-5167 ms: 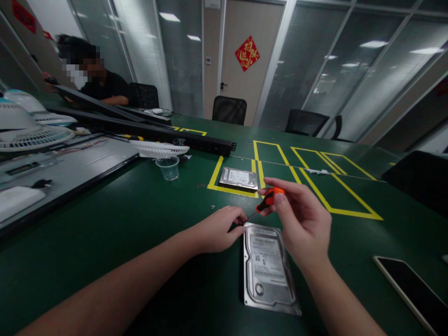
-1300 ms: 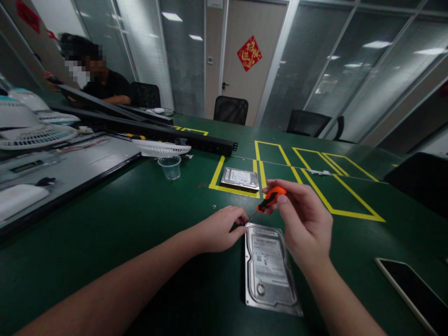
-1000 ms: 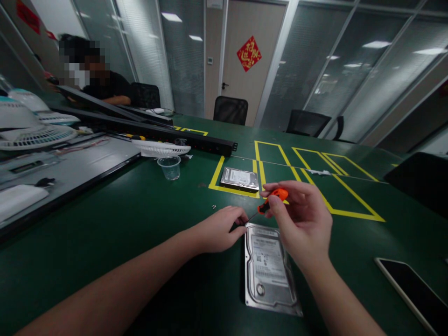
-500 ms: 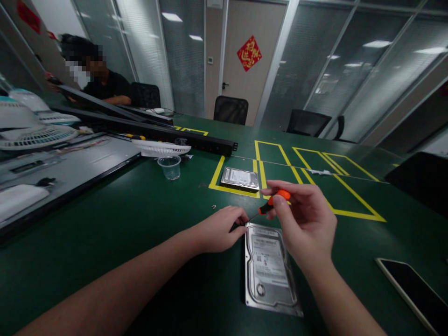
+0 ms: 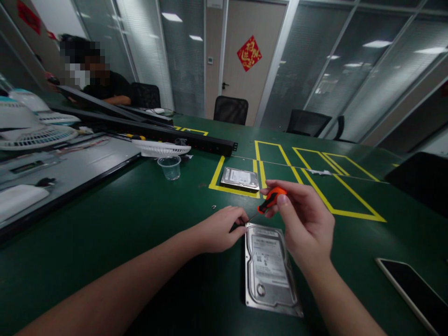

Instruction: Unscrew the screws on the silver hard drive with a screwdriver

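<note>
A silver hard drive (image 5: 268, 266) lies label up on the green table in front of me. My right hand (image 5: 308, 217) grips an orange and black screwdriver (image 5: 272, 199) by its handle, the shaft slanting down to the drive's far left corner. At that same corner, the fingers of my left hand (image 5: 224, 228) are pinched around the screwdriver's tip; whether a screw sits between them is hidden. Small metal screws (image 5: 213, 206) lie on the table just beyond my left hand. A second hard drive (image 5: 240, 179) rests farther off, inside a yellow tape outline.
A clear plastic cup (image 5: 170, 168) stands left of the second drive, near a white fan grille (image 5: 161, 148) and a long black power strip (image 5: 196, 140). A flat metal panel (image 5: 87, 163) covers the left side. At right lies a phone (image 5: 416, 294). Another person sits at the far left.
My right hand has shifted very slightly, and the screwdriver handle has turned a little in its fingers. My left hand and the hard drive stay where they were.
</note>
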A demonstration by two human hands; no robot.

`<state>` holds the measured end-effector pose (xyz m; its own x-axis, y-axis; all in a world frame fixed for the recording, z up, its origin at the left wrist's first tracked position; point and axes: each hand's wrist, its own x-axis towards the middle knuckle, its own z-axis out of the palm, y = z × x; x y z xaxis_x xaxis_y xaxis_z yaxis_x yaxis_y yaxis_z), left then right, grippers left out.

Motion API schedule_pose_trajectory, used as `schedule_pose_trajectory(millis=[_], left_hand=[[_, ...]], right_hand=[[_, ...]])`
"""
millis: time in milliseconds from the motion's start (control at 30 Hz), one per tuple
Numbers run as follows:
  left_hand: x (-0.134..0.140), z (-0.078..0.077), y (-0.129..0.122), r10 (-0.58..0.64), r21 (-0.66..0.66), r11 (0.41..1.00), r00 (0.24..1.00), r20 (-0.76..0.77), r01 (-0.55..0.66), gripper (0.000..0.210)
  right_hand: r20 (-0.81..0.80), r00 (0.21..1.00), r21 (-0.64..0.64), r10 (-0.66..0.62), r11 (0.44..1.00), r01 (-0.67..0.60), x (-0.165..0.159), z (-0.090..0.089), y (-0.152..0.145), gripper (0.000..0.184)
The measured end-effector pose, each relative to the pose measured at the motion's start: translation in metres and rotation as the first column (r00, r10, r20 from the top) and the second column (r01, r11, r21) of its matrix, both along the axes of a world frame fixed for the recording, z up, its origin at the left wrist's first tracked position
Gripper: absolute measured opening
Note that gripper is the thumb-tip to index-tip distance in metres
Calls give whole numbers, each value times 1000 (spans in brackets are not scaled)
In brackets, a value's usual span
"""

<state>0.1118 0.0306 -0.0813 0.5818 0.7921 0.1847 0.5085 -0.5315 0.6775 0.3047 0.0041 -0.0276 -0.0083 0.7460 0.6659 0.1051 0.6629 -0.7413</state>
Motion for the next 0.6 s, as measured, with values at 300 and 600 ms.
schedule_pose_trajectory(millis=[300,600], left_hand=[[0,2,0,2,-11,1000,1000,-7,-2,11],[0,0,0,-4,-2,1000,1000,-3,4,11]], right_hand=[[9,999,22,-38,999,37,-3,-1,2,23],[5,1000,-15,21,1000,-21,2,-4,2,27]])
